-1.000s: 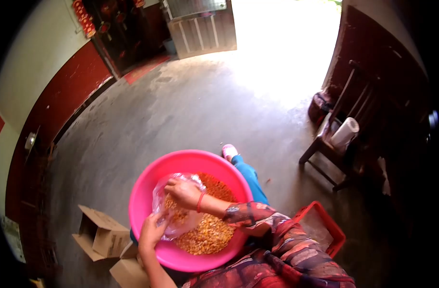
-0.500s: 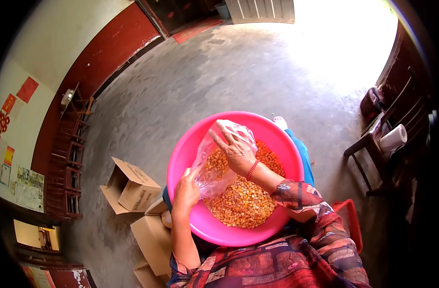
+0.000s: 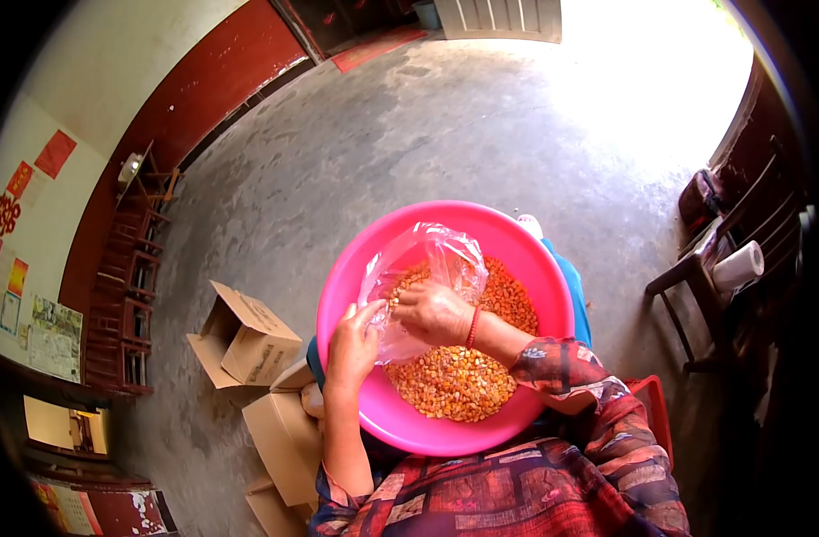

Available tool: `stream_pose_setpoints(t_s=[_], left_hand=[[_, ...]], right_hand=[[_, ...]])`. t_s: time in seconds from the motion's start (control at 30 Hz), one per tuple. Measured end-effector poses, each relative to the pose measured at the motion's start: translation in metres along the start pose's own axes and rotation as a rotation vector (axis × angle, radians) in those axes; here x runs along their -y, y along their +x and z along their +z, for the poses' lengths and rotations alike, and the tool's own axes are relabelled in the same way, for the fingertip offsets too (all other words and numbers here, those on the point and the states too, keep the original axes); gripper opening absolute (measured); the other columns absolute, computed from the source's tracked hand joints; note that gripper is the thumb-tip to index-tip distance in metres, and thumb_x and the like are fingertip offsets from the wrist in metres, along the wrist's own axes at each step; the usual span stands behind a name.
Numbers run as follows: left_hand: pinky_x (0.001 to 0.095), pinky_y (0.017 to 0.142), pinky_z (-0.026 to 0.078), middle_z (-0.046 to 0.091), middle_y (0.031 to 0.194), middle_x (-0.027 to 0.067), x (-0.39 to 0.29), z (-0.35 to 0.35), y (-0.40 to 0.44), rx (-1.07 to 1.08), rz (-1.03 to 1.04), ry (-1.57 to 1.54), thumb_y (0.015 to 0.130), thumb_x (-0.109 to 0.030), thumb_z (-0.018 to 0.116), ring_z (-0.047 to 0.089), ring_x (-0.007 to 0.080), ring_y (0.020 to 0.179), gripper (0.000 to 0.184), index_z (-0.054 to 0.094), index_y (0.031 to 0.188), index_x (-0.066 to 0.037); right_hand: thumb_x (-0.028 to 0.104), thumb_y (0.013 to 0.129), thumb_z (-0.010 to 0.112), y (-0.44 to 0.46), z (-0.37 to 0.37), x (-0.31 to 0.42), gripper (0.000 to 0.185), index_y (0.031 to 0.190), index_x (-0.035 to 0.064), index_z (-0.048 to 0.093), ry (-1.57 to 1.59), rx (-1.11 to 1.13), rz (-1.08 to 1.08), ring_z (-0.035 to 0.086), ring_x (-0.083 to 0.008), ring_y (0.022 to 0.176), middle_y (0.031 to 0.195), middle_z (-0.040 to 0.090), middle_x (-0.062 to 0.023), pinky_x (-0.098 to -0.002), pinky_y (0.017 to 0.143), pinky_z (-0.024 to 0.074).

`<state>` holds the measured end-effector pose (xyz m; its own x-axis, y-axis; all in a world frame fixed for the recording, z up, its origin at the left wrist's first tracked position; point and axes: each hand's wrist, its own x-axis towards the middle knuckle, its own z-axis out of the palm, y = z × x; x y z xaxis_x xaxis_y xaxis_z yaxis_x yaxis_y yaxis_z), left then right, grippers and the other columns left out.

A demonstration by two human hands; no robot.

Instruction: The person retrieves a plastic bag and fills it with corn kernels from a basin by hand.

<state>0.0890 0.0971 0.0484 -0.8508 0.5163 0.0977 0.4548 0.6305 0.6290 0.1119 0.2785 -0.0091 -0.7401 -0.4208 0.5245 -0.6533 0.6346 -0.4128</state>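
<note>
Inside the pink basin [image 3: 342,277], the clear plastic bag [image 3: 443,255] slants far-right to near-left over corn kernels [image 3: 454,385] — the left hand [image 3: 351,345] pinching its left edge, the right hand [image 3: 436,313], nearer its middle, curled there, whether gripping I cannot tell.

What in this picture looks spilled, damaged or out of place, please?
No clear spill: the visible yellow kernels lie within the pink basin. At left, the red wall band looks chipped in pale spots, so it seems worn. On the floor, a cardboard box stands open, which seems a little untidy.
</note>
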Motion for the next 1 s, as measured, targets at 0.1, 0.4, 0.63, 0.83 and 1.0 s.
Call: stream_pose_setpoints(t_s=[0.1, 0.4, 0.63, 0.83, 1.0], left_hand=[[0.0413, 0.081, 0.046, 0.057, 0.101, 0.0234, 0.003, 0.002, 0.000, 0.019, 0.020, 0.028, 0.075, 0.006, 0.043, 0.057, 0.0375, 0.091, 0.038, 0.060, 0.108, -0.003], [0.0342, 0.086, 0.046, 0.063, 0.096, 0.0205, 0.007, 0.004, 0.001, 0.098, -0.060, 0.013, 0.072, 0.007, 0.037, 0.062, 0.0308, 0.094, 0.039, 0.066, 0.097, -0.001], [0.0394, 0.075, 0.048, 0.062, 0.089, 0.0195, 0.000, 0.003, 0.001, 0.038, -0.059, 0.051, 0.078, -0.007, 0.051, 0.061, 0.0338, 0.083, 0.022, 0.067, 0.093, -0.005], [0.0391, 0.075, 0.048, 0.061, 0.092, 0.0198, 0.002, 0.002, 0.001, -0.017, -0.018, 0.010, 0.077, -0.003, 0.054, 0.061, 0.0347, 0.085, 0.025, 0.065, 0.099, -0.004], [0.0342, 0.081, 0.047, 0.062, 0.099, 0.0187, 0.004, 0.002, 0.000, -0.022, -0.006, 0.006, 0.075, -0.002, 0.054, 0.061, 0.0299, 0.092, 0.029, 0.064, 0.103, -0.002]], right_hand=[[0.017, 0.068, 0.066, -0.004, 0.024, 0.012, 0.020, 0.085, 0.0081, 0.060, 0.097, 0.053, -0.099, 0.059, -0.0273, 0.085, 0.085, 0.061, -0.0089, -0.0409, 0.076, 0.0468], [0.017, 0.071, 0.063, -0.006, 0.020, 0.015, 0.007, 0.069, 0.0113, 0.060, 0.376, 0.077, -0.043, 0.058, -0.0275, 0.054, 0.058, 0.057, -0.0095, -0.0376, 0.051, 0.0459], [0.005, 0.087, 0.054, 0.009, -0.060, -0.002, 0.010, 0.084, -0.0028, 0.060, 0.761, -0.712, 0.365, 0.050, -0.0066, 0.061, 0.067, 0.058, -0.0031, -0.0234, 0.053, 0.0418], [0.007, 0.079, 0.057, -0.028, -0.039, -0.071, 0.010, 0.088, 0.0041, 0.062, 0.057, -0.439, 0.641, 0.062, -0.0309, 0.070, 0.076, 0.061, -0.0162, -0.0394, 0.062, 0.0480], [0.010, 0.077, 0.055, -0.034, -0.026, -0.064, 0.020, 0.094, 0.0099, 0.065, -0.298, 0.020, 0.598, 0.060, -0.0330, 0.091, 0.096, 0.061, -0.0145, -0.0418, 0.075, 0.0496]])
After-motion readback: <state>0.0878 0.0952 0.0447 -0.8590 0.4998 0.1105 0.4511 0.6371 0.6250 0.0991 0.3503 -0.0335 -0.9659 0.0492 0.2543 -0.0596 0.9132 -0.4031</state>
